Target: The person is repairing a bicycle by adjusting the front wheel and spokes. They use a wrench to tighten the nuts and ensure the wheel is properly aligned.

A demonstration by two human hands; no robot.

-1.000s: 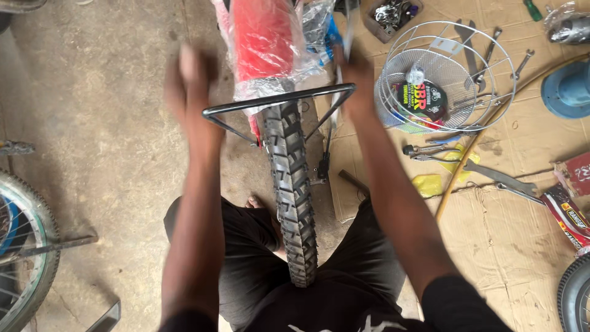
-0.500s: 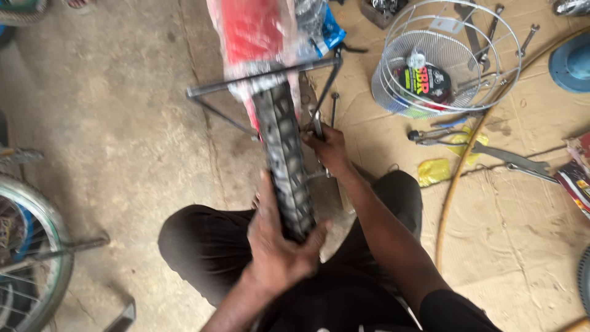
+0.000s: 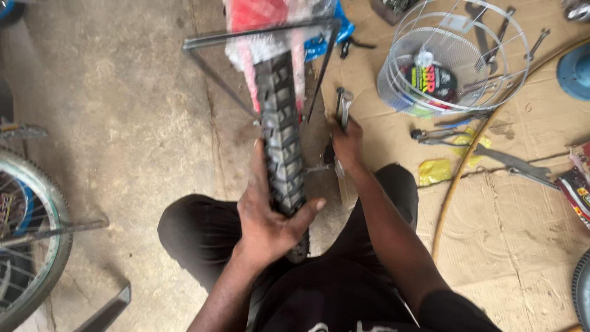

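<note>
A knobbly black bicycle tyre (image 3: 279, 117) stands upright between my knees, under a red mudguard wrapped in clear plastic (image 3: 261, 12) and a grey metal carrier rack (image 3: 258, 34). My left hand (image 3: 267, 215) grips the tyre from the left near its lower end, thumb across the tread. My right hand (image 3: 347, 144) is at the right side of the wheel by the axle, closed on a silver wrench (image 3: 342, 101) that points up and away from me.
A white wire basket (image 3: 491, 86) lies on brown cardboard (image 3: 522, 215) at the right, with spanners (image 3: 442, 132), a yellow packet (image 3: 434, 171) and a curved tan hose (image 3: 458, 178) near it. Another spoked bicycle wheel (image 3: 52, 203) stands at the left on concrete.
Both hands have left the carrier rack and come down. The left hand has taken hold of the tyre; the right has moved to the axle side with the wrench.
</note>
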